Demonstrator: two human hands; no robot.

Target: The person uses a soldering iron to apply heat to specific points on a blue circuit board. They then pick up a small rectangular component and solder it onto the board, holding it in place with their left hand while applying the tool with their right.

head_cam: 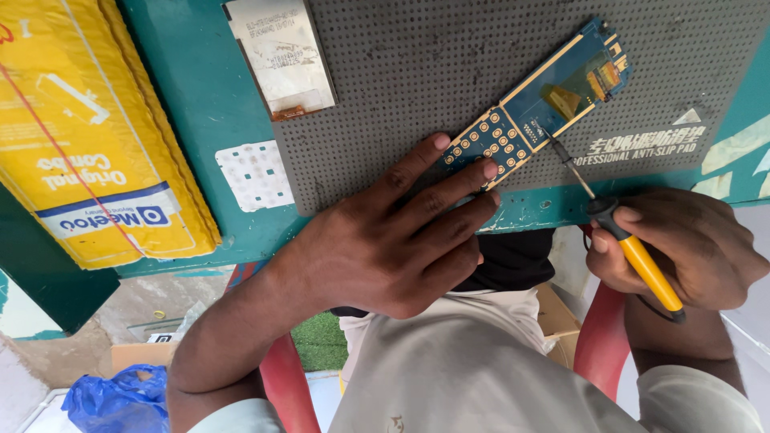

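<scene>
Blue circuit board (536, 101) lying at a slant on the grey dotted mat (417, 72), near the mat's lower edge. Left hand (385, 232) spread flat over the mat's lower edge, fingers (453, 184) splayed and pressing on the board's lower end, the part with gold round pads; grip open, nothing pinched. Right hand (682, 248) off the mat's lower right corner, grip pressed together around the yellow handle of a soldering iron (618, 224), with the thin metal tip reaching up onto the mat and touching the board near its middle. Small screen panel (281, 54) resting at the mat's upper left corner, partly overlapping its edge. White keypad sheet (255, 175) just left of the mat on the teal counter (192, 96). Yellow padded envelope (88, 128) further left of the mat, well apart from it. Blue plastic bag (112, 397) on the floor, far below and left of the mat. Red chair frame (601, 337) below the mat, beside the lap.
</scene>
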